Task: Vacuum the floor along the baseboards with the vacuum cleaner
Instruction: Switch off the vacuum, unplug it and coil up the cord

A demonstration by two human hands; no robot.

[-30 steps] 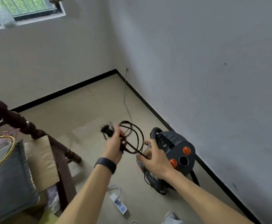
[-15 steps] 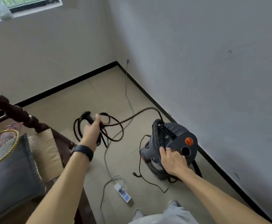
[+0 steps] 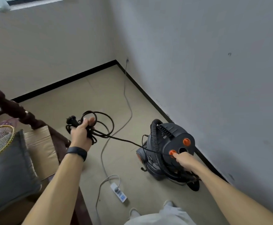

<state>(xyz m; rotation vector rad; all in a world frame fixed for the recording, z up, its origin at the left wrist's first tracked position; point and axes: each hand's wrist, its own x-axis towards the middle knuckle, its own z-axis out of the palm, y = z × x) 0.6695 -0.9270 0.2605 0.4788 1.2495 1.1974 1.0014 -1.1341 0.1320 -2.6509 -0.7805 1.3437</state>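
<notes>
Vacuum cleaner (image 3: 169, 143) sits on the floor beside the black baseboard (image 3: 148, 96).

Head view:
- Left hand (image 3: 81, 133) grips the coiled power cord (image 3: 107, 125), plug (image 3: 71, 119) loose.
- Right hand (image 3: 183, 159) holds nothing, one finger stretched onto an orange button (image 3: 172, 152).
- Power strip (image 3: 120, 192) lies near.

Judgement: plugging in and all vacuuming remain.

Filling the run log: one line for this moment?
left hand grips coiled cord | right hand touches orange button on vacuum cleaner

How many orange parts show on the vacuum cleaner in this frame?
3. Atop the vacuum cleaner: the wall-side knob, and the near knob touched by the right hand. A curved orange piece sits low on the side away from the wall. More may be hidden behind.
</notes>
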